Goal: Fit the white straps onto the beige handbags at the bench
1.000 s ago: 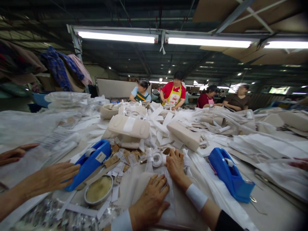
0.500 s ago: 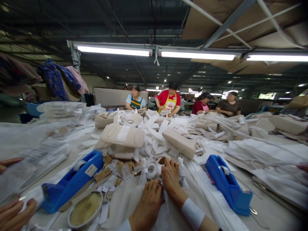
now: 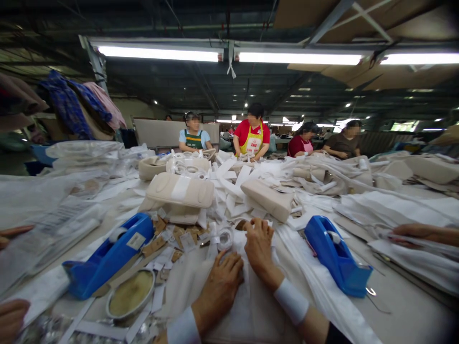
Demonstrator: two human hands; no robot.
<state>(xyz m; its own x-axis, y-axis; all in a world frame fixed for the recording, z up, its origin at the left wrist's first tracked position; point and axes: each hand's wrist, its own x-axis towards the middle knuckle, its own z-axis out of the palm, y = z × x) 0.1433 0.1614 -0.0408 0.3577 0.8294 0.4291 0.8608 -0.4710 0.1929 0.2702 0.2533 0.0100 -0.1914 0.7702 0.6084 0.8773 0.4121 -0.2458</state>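
Observation:
A pale beige bag [image 3: 251, 313] with white wrapping lies before me, both hands at it. My left hand [image 3: 220, 282] rests on it, fingers stretched forward along the white wrapping; its thumb is hidden. Farther forward, my right hand [image 3: 260, 243] has its fingers bent down over the bag's far part, and the fingertips are partly hidden. Just beyond my left fingers is a coiled strap in white wrapping [image 3: 225, 238]. Paper tags [image 3: 182, 239] lie in a heap left of it. Two blue tape dispensers flank the bag, one on the left [image 3: 111, 258] and one on the right [image 3: 339, 260].
A round tin [image 3: 150, 291] with yellowish contents stands at front left. Beige bags [image 3: 179, 191] and white strips [image 3: 229, 184] pile up ahead. Other people's hands reach in at the left [image 3: 12, 317] and right [image 3: 419, 234]. Several people stand beyond the pile.
My view has tipped down slightly. My right hand has lifted a little and its fingers are more bent. At the right, another person's hand has come into view over white sheets.

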